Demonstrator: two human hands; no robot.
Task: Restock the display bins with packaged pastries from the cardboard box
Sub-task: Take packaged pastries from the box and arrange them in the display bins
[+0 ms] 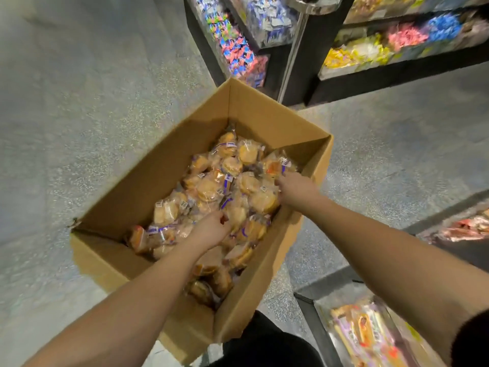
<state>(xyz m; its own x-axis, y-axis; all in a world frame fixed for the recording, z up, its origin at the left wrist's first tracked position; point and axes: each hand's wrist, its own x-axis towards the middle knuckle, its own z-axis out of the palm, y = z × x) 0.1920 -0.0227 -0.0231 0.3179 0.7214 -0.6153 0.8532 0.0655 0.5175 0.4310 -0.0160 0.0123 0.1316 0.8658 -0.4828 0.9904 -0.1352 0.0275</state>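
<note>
An open cardboard box (148, 181) stands on the speckled floor, filled with several clear-wrapped golden pastries (209, 189) with purple labels. Both my hands are down inside it. My left hand (210, 229) rests on the pile near the middle, fingers curled over a packet. My right hand (293, 190) is at the box's right wall, fingers closing on pastries there. How firmly either hand holds a packet is hard to see.
Black display shelves with bins of colourful wrapped sweets (238, 51) and yellow, pink and blue packets (370, 49) stand behind the box. Lower right, a bin (370, 332) holds purple-yellow packages; another bin (463, 229) sits at the right edge. Grey floor (79, 102) lies to the left.
</note>
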